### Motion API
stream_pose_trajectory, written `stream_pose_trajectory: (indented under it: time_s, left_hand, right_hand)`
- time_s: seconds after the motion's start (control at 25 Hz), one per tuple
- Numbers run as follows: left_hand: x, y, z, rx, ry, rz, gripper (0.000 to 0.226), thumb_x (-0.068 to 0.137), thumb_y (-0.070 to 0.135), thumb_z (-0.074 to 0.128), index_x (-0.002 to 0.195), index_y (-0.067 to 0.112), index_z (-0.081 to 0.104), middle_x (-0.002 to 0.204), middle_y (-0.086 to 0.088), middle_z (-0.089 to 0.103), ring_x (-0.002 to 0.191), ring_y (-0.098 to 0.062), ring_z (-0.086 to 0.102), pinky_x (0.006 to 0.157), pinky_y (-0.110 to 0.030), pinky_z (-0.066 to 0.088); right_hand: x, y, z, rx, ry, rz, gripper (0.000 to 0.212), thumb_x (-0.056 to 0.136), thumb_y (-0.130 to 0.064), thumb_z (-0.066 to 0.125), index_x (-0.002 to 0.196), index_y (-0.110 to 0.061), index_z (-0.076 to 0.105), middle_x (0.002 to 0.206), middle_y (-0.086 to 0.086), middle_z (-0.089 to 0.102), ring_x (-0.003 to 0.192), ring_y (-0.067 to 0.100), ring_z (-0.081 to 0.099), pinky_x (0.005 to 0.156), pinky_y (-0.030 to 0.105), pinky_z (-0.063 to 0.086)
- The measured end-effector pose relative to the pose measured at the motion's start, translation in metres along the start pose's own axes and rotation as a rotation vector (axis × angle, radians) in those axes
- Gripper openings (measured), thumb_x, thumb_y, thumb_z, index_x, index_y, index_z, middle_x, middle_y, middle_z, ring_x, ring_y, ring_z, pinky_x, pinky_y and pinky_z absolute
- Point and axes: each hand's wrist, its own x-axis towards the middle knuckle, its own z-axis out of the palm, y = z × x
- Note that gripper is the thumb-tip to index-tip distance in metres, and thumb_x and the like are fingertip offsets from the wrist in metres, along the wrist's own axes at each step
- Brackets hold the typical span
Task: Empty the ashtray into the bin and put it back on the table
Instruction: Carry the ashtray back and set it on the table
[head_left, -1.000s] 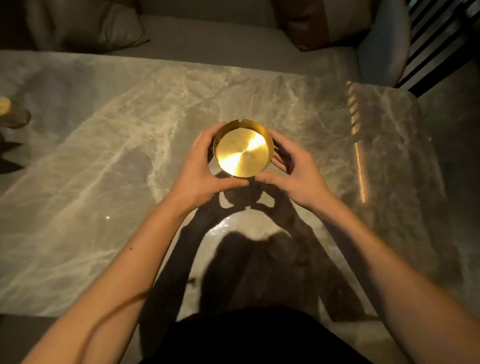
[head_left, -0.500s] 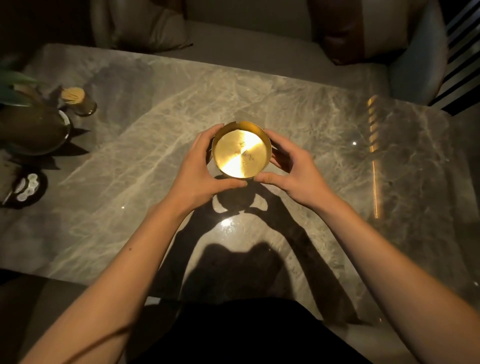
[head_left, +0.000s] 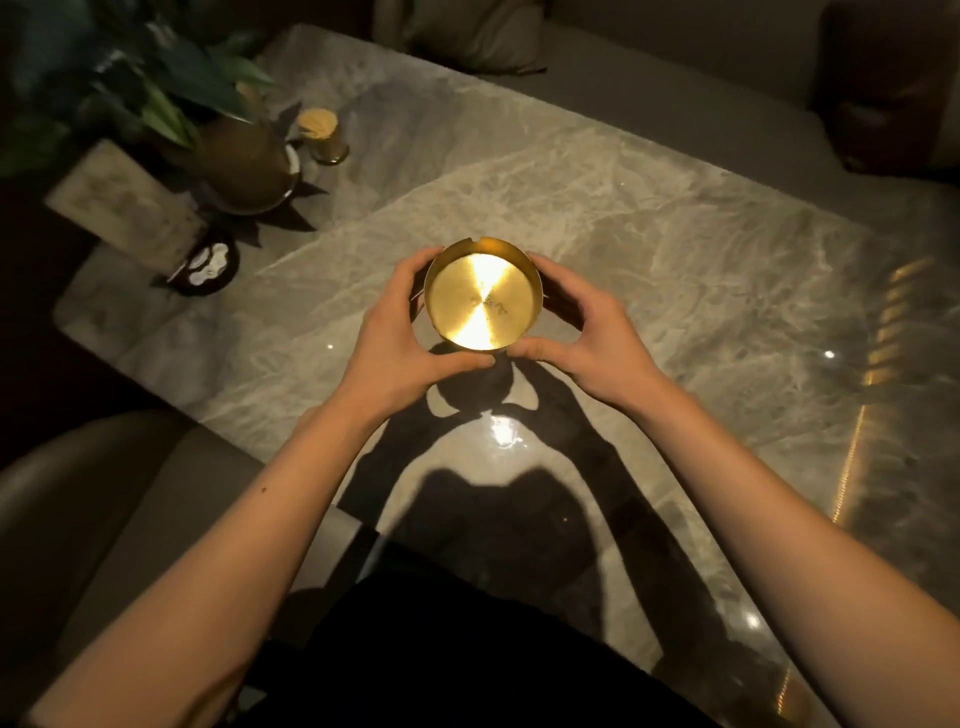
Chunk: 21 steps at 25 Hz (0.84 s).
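A round gold metal ashtray (head_left: 480, 296) with a notch in its far rim is held upright above the grey marble table (head_left: 675, 270). Its shiny floor carries a few small flecks of ash. My left hand (head_left: 400, 343) wraps its left side and my right hand (head_left: 587, 332) wraps its right side, thumbs meeting under the near rim. The hands' shadow falls on the table just below. No bin is in view.
At the table's far left stand a potted plant (head_left: 234, 150) with green leaves, a small cork-lidded jar (head_left: 322, 135), a pale box (head_left: 119, 202) and a dark round dish (head_left: 208, 265). A sofa with cushions (head_left: 467, 31) runs behind. A seat (head_left: 104, 509) is at lower left.
The view has swung left and down, bringing the plant, jar and dish into sight. Both hands keep the same hold on the ashtray over the table.
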Motion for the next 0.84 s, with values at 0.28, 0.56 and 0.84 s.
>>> stream_pose_trajectory:
  time_s: [0.28, 0.56, 0.84]
  left_hand:
    - [0.000, -0.064, -0.101, 0.058, 0.068, -0.044, 0.100, 0.058, 0.041, 0.091, 0.142, 0.028, 0.040, 0.142, 0.011, 0.050, 0.129, -0.001, 0.046, 0.103, -0.014, 0.039]
    - [-0.007, -0.153, -0.200, -0.004, 0.099, -0.152, 0.102, 0.055, 0.029, 0.093, 0.141, 0.014, 0.040, 0.138, 0.004, 0.052, 0.127, -0.009, 0.051, 0.102, -0.030, 0.047]
    - [-0.036, -0.218, -0.263, -0.030, 0.149, -0.238, 0.103, 0.055, 0.024, 0.094, 0.141, 0.009, 0.039, 0.141, -0.005, 0.045, 0.130, -0.025, 0.046, 0.102, -0.049, 0.047]
  right_hand:
    - [0.069, -0.030, 0.096, -0.117, -0.070, -0.026, 0.087, 0.072, -0.032, 0.085, 0.146, -0.018, 0.042, 0.145, -0.005, 0.051, 0.135, 0.011, 0.045, 0.114, 0.038, 0.039]
    - [0.142, -0.043, 0.215, -0.184, -0.184, 0.030, 0.091, 0.069, -0.041, 0.084, 0.146, -0.015, 0.043, 0.148, 0.003, 0.050, 0.137, 0.017, 0.044, 0.114, 0.044, 0.037]
    - [0.181, -0.050, 0.306, -0.261, -0.297, -0.013, 0.091, 0.067, -0.047, 0.084, 0.143, -0.016, 0.045, 0.142, 0.003, 0.055, 0.129, 0.012, 0.049, 0.108, 0.032, 0.041]
